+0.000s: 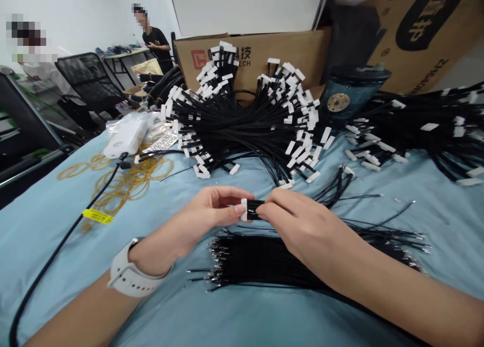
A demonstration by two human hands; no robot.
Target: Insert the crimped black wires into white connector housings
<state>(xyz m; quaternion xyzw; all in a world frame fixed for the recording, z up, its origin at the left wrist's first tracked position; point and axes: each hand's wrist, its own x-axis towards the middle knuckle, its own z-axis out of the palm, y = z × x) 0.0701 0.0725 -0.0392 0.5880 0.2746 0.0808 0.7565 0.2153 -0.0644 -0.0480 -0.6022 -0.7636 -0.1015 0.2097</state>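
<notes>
My left hand (217, 206) pinches a small white connector housing (244, 210) between thumb and fingers. Several black wires (254, 209) run out of the housing's right side. My right hand (297, 213) is closed around these wires close to the housing, and its fingertips hide part of them. The wires trail off behind the right hand toward a loose end with a white connector (347, 170). Below both hands lies a thick bundle of loose black wires (257, 261) with bare metal terminals at the ends.
A large pile of finished black cables (238, 122) with white connectors lies ahead, another cable pile (423, 125) to the right. Yellow rubber bands (126, 185), a white device (126, 135) and a black cord (64, 246) are at left. A blue cup (351, 92) stands before cardboard boxes (313, 52).
</notes>
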